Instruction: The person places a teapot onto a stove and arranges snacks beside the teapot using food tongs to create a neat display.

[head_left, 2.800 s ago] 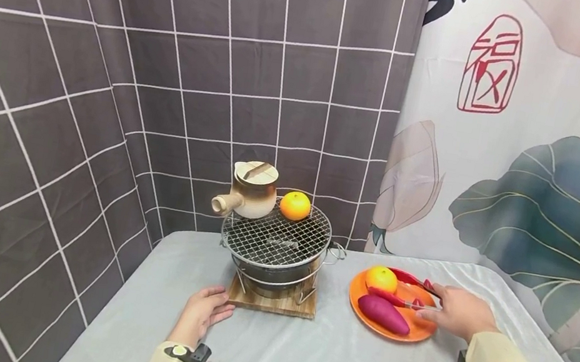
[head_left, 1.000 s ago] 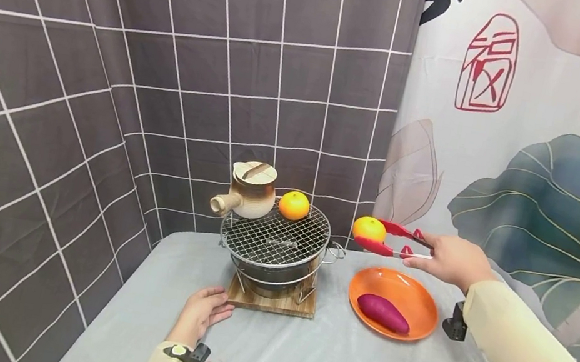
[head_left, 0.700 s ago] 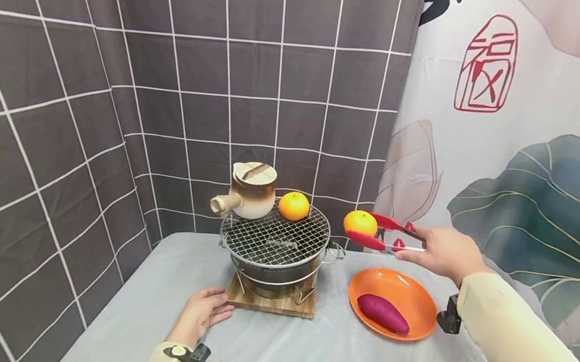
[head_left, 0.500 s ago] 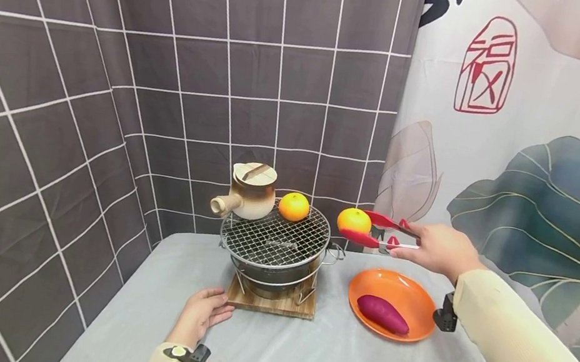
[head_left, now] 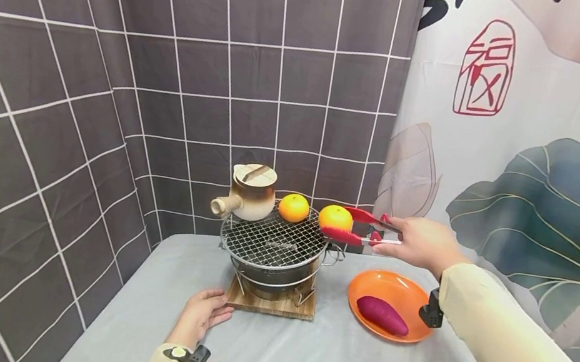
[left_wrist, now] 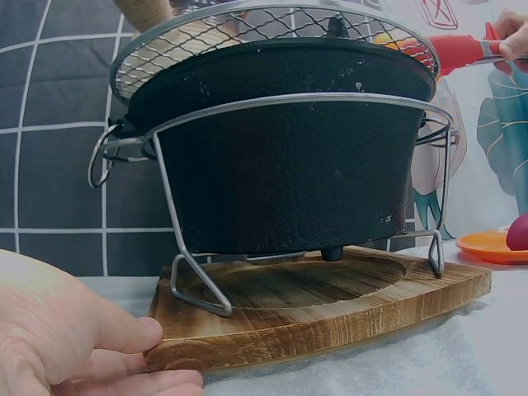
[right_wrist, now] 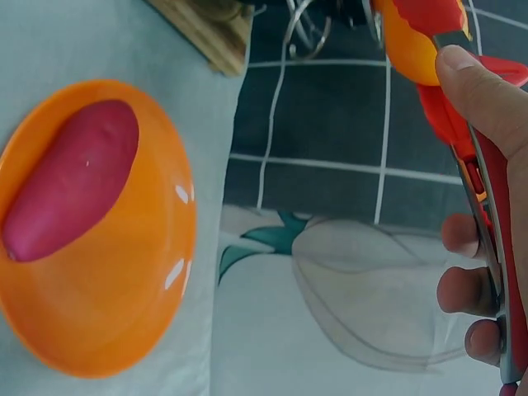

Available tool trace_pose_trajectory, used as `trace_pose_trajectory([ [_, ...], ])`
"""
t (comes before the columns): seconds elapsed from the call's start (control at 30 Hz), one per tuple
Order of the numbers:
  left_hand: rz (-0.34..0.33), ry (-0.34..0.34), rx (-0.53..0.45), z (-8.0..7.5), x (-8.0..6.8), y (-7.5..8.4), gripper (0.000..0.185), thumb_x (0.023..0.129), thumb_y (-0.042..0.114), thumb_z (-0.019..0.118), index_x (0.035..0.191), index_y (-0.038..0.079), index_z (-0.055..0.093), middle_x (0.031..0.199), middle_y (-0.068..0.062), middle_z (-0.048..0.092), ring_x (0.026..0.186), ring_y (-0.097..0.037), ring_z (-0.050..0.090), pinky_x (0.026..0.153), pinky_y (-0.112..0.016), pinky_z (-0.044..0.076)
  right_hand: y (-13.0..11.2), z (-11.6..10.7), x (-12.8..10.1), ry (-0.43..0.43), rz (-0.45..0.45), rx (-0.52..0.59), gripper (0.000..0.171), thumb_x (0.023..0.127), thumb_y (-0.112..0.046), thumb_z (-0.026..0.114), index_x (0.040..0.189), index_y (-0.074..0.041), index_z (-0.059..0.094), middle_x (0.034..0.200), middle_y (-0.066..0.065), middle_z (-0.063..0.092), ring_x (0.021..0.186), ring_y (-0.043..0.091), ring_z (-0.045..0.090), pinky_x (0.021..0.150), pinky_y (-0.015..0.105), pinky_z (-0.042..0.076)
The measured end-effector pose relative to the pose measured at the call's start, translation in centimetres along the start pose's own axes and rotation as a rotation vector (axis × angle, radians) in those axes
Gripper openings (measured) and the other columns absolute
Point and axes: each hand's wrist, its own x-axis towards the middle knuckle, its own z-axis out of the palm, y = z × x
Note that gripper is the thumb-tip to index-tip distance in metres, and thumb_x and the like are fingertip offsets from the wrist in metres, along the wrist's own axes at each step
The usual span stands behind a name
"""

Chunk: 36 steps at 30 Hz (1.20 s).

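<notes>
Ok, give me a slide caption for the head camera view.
Right hand carries an orange in red tongs over the grill; left hand touches its wooden base.

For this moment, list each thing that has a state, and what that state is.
Right hand: grips the tongs.
Tongs: squeezed on an orange, held over the grill's right edge.
Held orange: in the tongs.
Second orange: resting on the grill mesh.
Pot: lidded, upright on the grill.
Grill: standing on the wooden board.
Sweet potato: lying on the plate.
Plate: on the table.
Left hand: fingertips touch the board.

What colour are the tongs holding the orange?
Red tongs, clearest in the head view.
</notes>
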Motion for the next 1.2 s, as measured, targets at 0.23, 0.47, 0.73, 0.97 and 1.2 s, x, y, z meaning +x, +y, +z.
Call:
trace_pose_trajectory([
  [0.23, -0.002, 0.010, 0.007, 0.0, 0.0, -0.1, 0.049, 0.099, -0.002, 0.057, 0.139, -0.021, 0.037, 0.116, -0.030, 0.061, 0.088, -0.024, 0.072, 0.084, -0.039, 0.065, -1.4, 0.0, 0.4, -0.020, -0.021, 0.012, 0.092, 0.080, -0.071, 0.070, 0.142, -0.004, 0.057, 0.119, 0.017, 0.071, 0.101, 0.033, 0.069, 0.077, 0.052, 0.064],
  [0.47, 0.001, 0.003, 0.012, -0.1, 0.0, -0.2, 0.050, 0.099, -0.002, 0.057, 0.140, -0.022, 0.036, 0.118, -0.032, 0.060, 0.090, -0.025, 0.072, 0.085, -0.040, 0.064, -2.6, 0.1, 0.6, -0.033, -0.046, 0.019, 0.091, 0.082, -0.072, 0.067, 0.142, -0.004, 0.058, 0.127, 0.018, 0.068, 0.110, 0.037, 0.066, 0.086, 0.057, 0.061],
  [0.73, -0.001, 0.005, 0.016, 0.0, 0.0, -0.2, 0.050, 0.099, -0.002, 0.057, 0.139, -0.022, 0.036, 0.119, -0.033, 0.060, 0.090, -0.025, 0.072, 0.085, -0.039, 0.065, -3.6, 0.3, 0.7, -0.033, -0.078, 0.016, 0.089, 0.081, -0.071, 0.068, 0.138, -0.003, 0.060, 0.125, 0.016, 0.069, 0.111, 0.035, 0.066, 0.088, 0.058, 0.060],
  [0.97, -0.002, 0.000, 0.010, 0.0, 0.0, -0.2, 0.049, 0.098, -0.002, 0.057, 0.139, -0.022, 0.037, 0.119, -0.032, 0.059, 0.089, -0.024, 0.072, 0.085, -0.040, 0.064, -4.1, 0.5, 0.8, -0.053, -0.073, 0.002, 0.091, 0.080, -0.073, 0.068, 0.138, -0.004, 0.061, 0.126, 0.015, 0.069, 0.108, 0.034, 0.067, 0.086, 0.057, 0.061],
  [1.2, -0.003, 0.007, 0.006, 0.0, 0.0, -0.2, 0.049, 0.098, -0.002, 0.057, 0.139, -0.021, 0.038, 0.118, -0.031, 0.060, 0.089, -0.024, 0.072, 0.085, -0.039, 0.065, -4.2, 0.5, 0.9, -0.054, -0.075, -0.007, 0.091, 0.080, -0.075, 0.067, 0.138, -0.005, 0.062, 0.121, 0.013, 0.071, 0.101, 0.031, 0.068, 0.082, 0.054, 0.061],
])
